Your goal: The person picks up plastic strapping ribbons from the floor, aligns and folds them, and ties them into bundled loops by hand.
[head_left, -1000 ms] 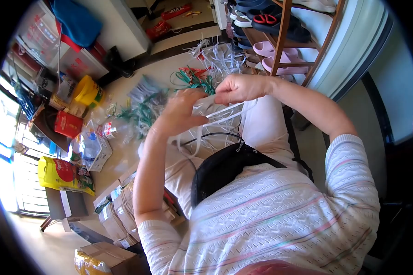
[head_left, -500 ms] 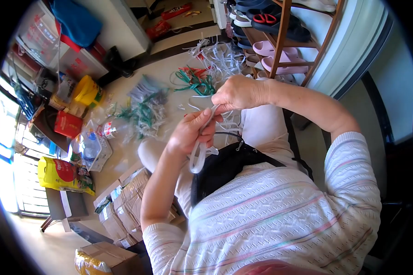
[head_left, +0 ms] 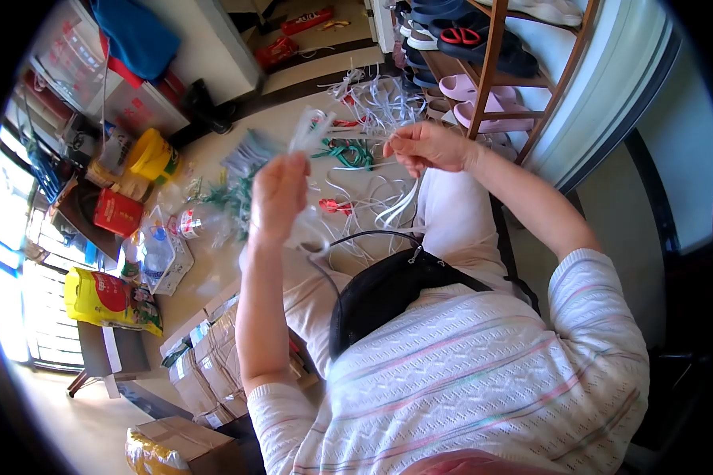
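My left hand [head_left: 279,198] is raised on the left, its fingers closed round a bundle of white strips [head_left: 310,131] that stands up above the fist and is blurred. To the right my right hand [head_left: 432,148] pinches the end of a white strap [head_left: 402,207], which hangs over the leg. Between and below the hands lie more loose white strips and a small red piece [head_left: 335,206]. A green strap bundle [head_left: 348,153] lies on the floor beyond them. The black waist bag [head_left: 388,293] rests on my lap.
A wooden shoe rack [head_left: 489,71] with shoes and pink slippers stands at upper right. White strips [head_left: 376,99] lie beside it. On the left are a yellow bucket [head_left: 154,156], a red tin [head_left: 119,212], a white basket [head_left: 170,265] and cardboard [head_left: 210,364].
My hands met at the strap half a second ago and are now apart. The left has moved left and up with the white bundle; the right has shifted slightly right.
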Available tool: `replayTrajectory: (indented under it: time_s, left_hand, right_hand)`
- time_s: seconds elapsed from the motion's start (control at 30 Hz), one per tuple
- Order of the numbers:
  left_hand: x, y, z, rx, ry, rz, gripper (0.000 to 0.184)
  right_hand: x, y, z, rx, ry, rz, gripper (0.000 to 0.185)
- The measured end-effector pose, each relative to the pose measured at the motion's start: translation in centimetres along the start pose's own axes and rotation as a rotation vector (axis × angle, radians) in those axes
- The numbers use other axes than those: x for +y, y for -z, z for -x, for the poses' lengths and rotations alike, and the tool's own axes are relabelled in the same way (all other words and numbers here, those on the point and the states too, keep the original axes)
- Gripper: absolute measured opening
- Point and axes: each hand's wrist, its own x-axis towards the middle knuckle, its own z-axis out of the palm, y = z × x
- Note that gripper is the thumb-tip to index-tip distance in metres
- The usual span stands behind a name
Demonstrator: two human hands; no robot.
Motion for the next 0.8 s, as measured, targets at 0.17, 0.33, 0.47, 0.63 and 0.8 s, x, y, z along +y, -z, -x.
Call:
replayTrajectory:
  time_s: [0.17,0.33,0.47,0.63,0.8]
  left_hand:
    - [-5.0,1.9,-5.0,0.247,-0.403,-0.990,0.022]
    - [-6.0,-2.3,-3.8,-0.081,-0.382,-1.378,0.013]
    - [-2.8,-3.1,0.1,-0.409,-0.370,-1.057,0.016]
    - [1.8,-4.2,2.4,-0.480,-0.432,-0.626,0.014]
    - [2.4,-2.2,-0.3,0.076,-0.230,-0.637,0.020]
  right_hand:
    - [3.0,-3.0,0.7,0.064,0.039,1.101,0.024]
    - [-5.0,-7.6,0.1,-0.281,0.108,1.600,0.021]
    - [-12.8,-2.6,-1.6,-0.139,0.341,1.099,0.019]
    - [-7.2,0.7,-3.7,-0.119,0.058,0.525,0.021]
    - [1.1,-3.5,-3.7,-0.170,-0.177,0.538,0.039]
